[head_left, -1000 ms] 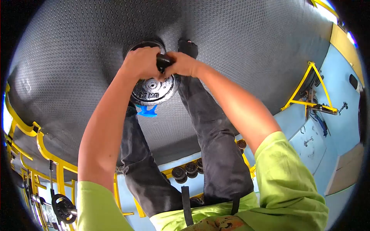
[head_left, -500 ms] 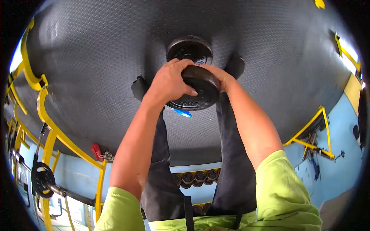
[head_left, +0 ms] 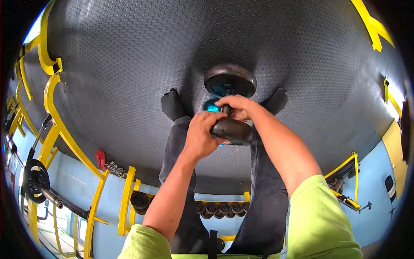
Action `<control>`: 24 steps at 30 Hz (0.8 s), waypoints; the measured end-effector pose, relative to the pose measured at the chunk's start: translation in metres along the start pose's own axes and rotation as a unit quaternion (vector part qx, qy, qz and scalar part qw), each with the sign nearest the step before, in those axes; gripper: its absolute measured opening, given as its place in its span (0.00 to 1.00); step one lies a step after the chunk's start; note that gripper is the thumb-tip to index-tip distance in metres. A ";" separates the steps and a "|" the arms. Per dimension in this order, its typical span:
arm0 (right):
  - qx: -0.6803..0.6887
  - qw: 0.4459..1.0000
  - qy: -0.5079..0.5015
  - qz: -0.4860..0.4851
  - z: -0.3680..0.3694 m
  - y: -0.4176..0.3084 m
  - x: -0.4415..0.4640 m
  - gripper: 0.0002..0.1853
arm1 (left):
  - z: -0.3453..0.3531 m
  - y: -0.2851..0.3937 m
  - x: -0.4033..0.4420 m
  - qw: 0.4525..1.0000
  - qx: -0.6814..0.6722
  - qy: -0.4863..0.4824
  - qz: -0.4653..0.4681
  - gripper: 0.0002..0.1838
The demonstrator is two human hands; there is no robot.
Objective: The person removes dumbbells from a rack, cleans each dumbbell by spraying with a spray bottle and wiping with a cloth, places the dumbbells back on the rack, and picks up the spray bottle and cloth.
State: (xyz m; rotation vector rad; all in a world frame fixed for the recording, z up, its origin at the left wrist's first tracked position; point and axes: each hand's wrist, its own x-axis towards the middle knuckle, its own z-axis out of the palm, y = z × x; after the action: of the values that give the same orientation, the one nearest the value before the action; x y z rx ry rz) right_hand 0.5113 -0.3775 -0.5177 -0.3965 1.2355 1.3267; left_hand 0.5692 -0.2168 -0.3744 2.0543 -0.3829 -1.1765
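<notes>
Between my feet, over the black textured floor, is a dumbbell with a dark round plate at its far end and another dark plate at its near end. My left hand wraps round the left edge of the near plate. Just behind that plate, my right hand has its fingers curled at the bar, beside a small dark ring-like part. Something bright blue shows beside the bar, partly hidden by the hands and the plates.
A rack of several dumbbells stands by the blue wall. Yellow frames line the left side, with a weight plate on a bar. A red object and a chain lie near the wall. Another yellow frame is at the right.
The dumbbell has turned so its plates show edge-on, one beyond the other. My right hand has moved from the near plate's right edge to the bar behind it. The camera view has shifted.
</notes>
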 end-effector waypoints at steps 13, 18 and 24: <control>0.140 0.976 0.131 -0.106 0.022 0.045 0.027 0.07 | 0.031 -0.011 -0.044 0.999 -0.020 0.038 -0.011 0.29; 0.076 0.974 0.163 -0.139 0.045 0.062 -0.037 0.09 | 0.031 0.027 -0.087 0.998 -0.014 0.066 0.006 0.24; -0.036 0.957 0.218 -0.189 0.086 0.098 -0.170 0.08 | 0.001 0.106 -0.173 0.993 -0.090 0.052 0.060 0.33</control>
State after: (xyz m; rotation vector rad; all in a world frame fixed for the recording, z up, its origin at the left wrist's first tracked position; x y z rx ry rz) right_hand 0.5026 -0.3652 -0.3037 -0.9666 1.3854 0.9809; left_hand 0.4855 -0.1920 -0.1917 1.8993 -0.3326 -0.9916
